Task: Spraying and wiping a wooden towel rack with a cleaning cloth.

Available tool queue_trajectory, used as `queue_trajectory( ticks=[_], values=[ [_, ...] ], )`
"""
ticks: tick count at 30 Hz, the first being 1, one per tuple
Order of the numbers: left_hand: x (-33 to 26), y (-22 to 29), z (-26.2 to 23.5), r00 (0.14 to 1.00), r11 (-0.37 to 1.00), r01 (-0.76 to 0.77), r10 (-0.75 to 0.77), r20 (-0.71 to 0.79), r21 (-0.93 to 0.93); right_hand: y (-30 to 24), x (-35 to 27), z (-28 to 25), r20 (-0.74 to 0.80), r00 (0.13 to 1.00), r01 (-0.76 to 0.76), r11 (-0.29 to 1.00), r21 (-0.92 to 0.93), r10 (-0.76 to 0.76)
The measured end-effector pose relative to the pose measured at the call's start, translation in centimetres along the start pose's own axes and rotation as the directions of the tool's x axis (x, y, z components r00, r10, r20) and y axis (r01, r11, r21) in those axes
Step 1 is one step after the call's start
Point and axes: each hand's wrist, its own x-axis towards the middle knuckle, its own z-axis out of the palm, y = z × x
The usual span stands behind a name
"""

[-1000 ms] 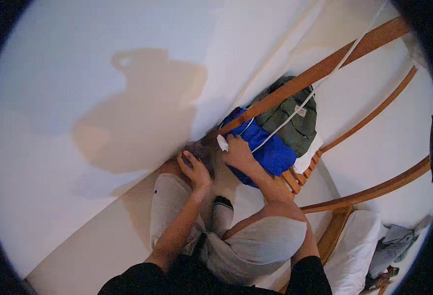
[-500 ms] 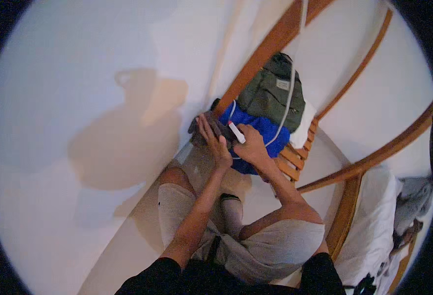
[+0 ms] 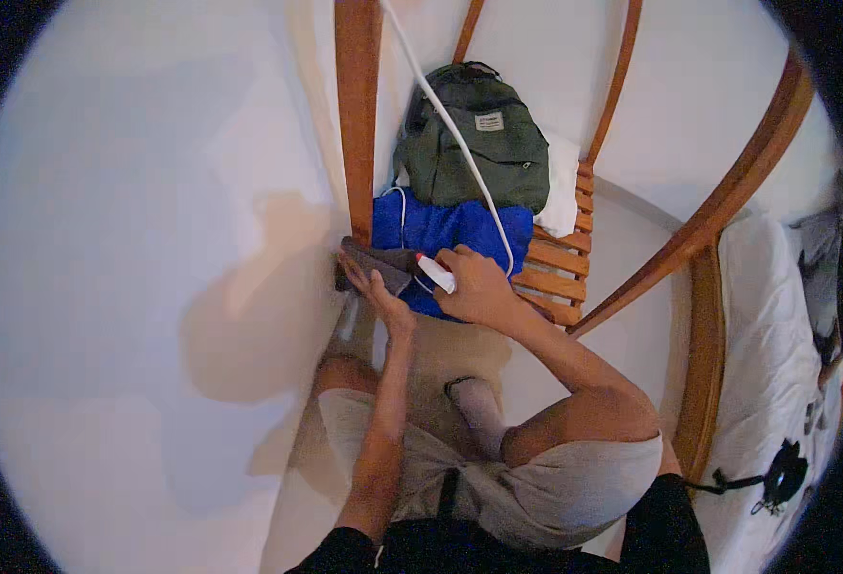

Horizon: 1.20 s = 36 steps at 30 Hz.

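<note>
head view: left hand [image 3: 375,287] grips a dark grey cloth [image 3: 378,263] beside blue fabric [image 3: 445,230] on a wooden chair [image 3: 555,263]. right hand [image 3: 474,287] grasps a white plug [image 3: 437,274] on a white cable [image 3: 455,134], below a green backpack [image 3: 474,143].

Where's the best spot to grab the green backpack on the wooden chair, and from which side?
Probably the top handle loop of the green backpack, at its far end, approached from above. The pack lies flat on the wooden chair, a white cable crosses its front, and the blue cloth covers its near edge, so the far loop is freest.
</note>
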Motion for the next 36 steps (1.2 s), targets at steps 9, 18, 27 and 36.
queue_trajectory(
  ticks=[9,18,27,36],
  values=[
    [-1.1,-5.2,-2.3,0.991,0.977,-0.112,0.098,0.086,0.183,0.8,0.1,1.2,0.035,0.998,0.048,0.999,-0.006,-0.048],
    [0.2,-2.6,-3.9,0.954,0.915,-0.286,0.244,0.173,0.284,0.4,1.2,2.8,0.046,0.99,0.132,0.991,0.034,-0.133],
    [-1.6,-4.3,-5.5,0.999,0.991,-0.025,0.027,-0.018,0.13,-1.4,0.9,3.7,0.084,0.974,0.198,0.972,0.125,-0.209],
    [0.2,-1.3,-4.7,0.89,0.84,-0.353,0.437,-0.128,0.412,0.0,1.0,4.6,0.064,0.966,0.235,0.958,0.166,-0.249]
  ],
)
